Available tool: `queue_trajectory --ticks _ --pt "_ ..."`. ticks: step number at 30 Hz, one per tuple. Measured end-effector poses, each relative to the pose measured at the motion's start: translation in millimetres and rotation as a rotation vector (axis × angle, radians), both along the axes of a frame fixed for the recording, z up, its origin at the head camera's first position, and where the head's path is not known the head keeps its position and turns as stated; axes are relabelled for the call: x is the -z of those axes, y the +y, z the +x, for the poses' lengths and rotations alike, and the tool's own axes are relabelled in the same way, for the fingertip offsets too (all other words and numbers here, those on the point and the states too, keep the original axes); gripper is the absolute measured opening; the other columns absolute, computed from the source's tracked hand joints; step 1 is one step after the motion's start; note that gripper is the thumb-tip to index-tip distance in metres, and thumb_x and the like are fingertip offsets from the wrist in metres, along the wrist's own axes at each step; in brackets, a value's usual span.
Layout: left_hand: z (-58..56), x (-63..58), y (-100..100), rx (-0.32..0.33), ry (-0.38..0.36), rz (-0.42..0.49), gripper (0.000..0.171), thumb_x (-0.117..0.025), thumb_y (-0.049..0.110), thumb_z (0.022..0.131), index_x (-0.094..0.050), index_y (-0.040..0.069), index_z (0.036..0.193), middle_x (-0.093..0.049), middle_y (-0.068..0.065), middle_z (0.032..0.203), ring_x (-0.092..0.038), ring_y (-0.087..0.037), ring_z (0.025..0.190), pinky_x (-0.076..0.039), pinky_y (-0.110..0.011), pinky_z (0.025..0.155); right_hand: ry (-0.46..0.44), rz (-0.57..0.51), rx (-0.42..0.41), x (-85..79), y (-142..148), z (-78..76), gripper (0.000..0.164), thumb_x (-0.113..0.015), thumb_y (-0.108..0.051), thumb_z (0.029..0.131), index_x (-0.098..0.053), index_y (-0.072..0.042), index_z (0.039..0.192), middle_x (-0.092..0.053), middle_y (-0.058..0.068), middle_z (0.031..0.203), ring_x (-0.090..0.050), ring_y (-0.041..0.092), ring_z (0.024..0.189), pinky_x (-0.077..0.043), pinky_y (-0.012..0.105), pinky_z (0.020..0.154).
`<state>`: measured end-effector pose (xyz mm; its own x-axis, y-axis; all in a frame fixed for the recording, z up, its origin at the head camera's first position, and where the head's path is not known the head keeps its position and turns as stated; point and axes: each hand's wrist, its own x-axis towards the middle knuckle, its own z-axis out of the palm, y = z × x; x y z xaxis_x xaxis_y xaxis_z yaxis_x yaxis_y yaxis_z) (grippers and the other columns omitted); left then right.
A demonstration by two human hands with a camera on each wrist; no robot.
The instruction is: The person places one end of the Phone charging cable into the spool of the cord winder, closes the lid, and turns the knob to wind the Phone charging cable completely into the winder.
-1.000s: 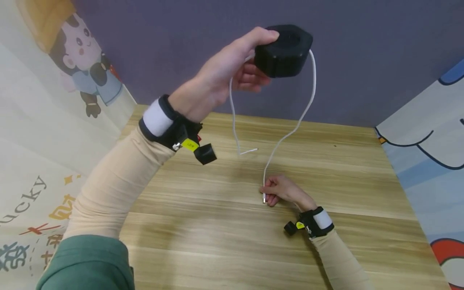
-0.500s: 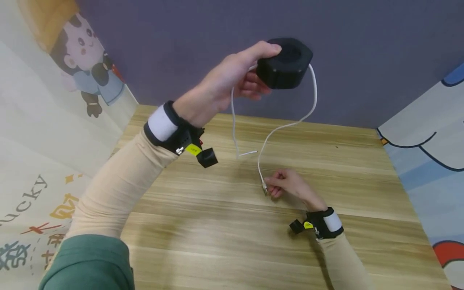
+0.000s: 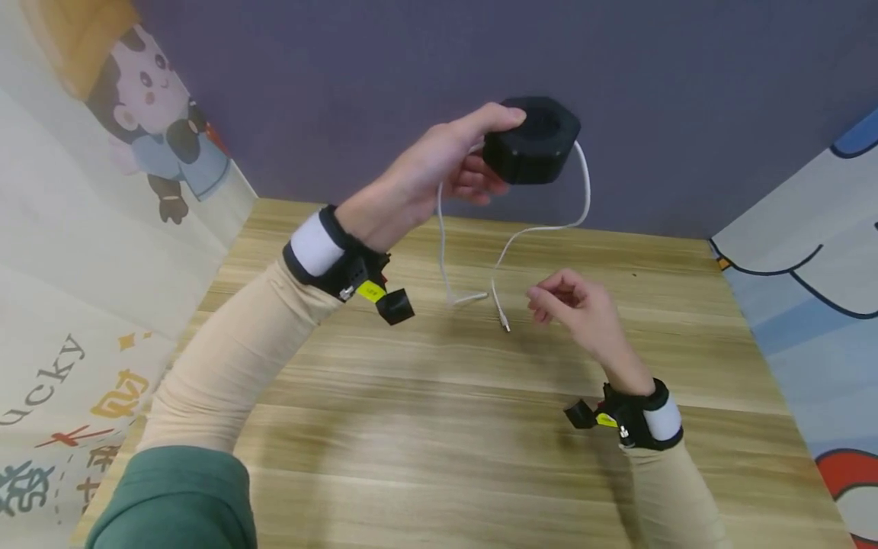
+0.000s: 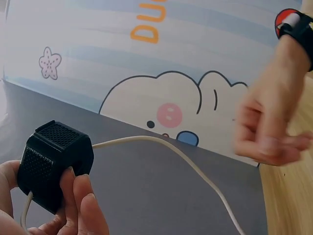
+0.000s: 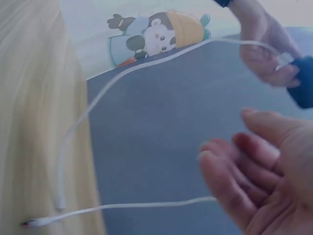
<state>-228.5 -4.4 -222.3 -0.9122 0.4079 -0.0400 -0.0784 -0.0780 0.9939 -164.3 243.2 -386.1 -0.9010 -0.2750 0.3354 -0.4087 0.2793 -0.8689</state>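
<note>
A black six-sided case (image 3: 531, 145) is held up off the table in my left hand (image 3: 439, 164). The thumb lies on its top face, and the other fingers curl underneath. White cable (image 3: 588, 191) comes out of both sides of the case, as the left wrist view shows too. Its right length hangs down to a metal-tipped plug (image 3: 505, 323) at the tabletop. The left length ends in a slim connector (image 3: 473, 297) close by. Just right of the plug, my right hand (image 3: 583, 313) is apart from the cable, fingers loosely bent around nothing.
The wooden table (image 3: 425, 427) reaches back to a dark grey-purple panel (image 3: 309, 99). Printed curtains or sheets border both sides, with a cartoon figure (image 3: 158, 114) at the left. Each wrist wears a strapped camera (image 3: 394, 306).
My right hand has let go of the plug end and moved away, up and to the right. My left hand has lowered the black case somewhat.
</note>
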Motion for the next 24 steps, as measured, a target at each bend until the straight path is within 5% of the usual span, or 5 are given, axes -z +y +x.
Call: queue_trajectory --ticks 5,12,18,24 --pt "-0.6 4.7 -0.1 0.002 -0.014 -0.013 0.037 -0.064 0.039 0.098 -0.07 0.009 0.118 -0.073 -0.01 0.085 -0.069 -0.017 0.067 -0.056 -0.022 0.056 0.258 -0.066 -0.003 -23.3 -6.2 0.5 0.004 -0.069 0.011 0.092 -0.066 0.01 0.09 -0.072 -0.005 0.081 -0.065 0.009 0.064 -0.055 0.018 0.056" --pt "0.2 13.3 -3.3 0.018 -0.033 -0.037 0.038 -0.064 0.042 0.098 -0.07 0.011 0.119 -0.073 -0.008 0.087 -0.069 -0.017 0.07 -0.056 -0.025 0.062 0.584 -0.174 0.036 -53.3 -18.0 -3.0 0.053 -0.077 -0.036 0.095 -0.062 0.014 0.082 -0.072 -0.01 0.086 -0.059 0.002 0.068 -0.048 0.012 0.063" --pt "-0.4 20.0 -2.8 0.03 -0.04 -0.045 0.039 -0.063 0.042 0.099 -0.069 0.011 0.121 -0.073 -0.007 0.088 -0.069 -0.015 0.069 -0.056 -0.026 0.063 0.695 -0.269 0.089 -75.0 -29.5 -7.3 0.066 -0.082 -0.041 0.089 -0.056 0.02 0.092 -0.066 0.001 0.09 -0.05 0.009 0.074 -0.038 0.017 0.067" --pt "0.9 25.7 -3.4 0.032 -0.044 -0.049 0.039 -0.064 0.042 0.098 -0.07 0.01 0.12 -0.073 -0.008 0.089 -0.069 -0.016 0.068 -0.056 -0.027 0.062 0.773 -0.108 0.266 -92.1 -32.5 -14.9 0.087 -0.077 -0.065 0.084 -0.056 0.016 0.108 -0.061 0.004 0.105 -0.053 0.017 0.096 -0.034 0.024 0.082"
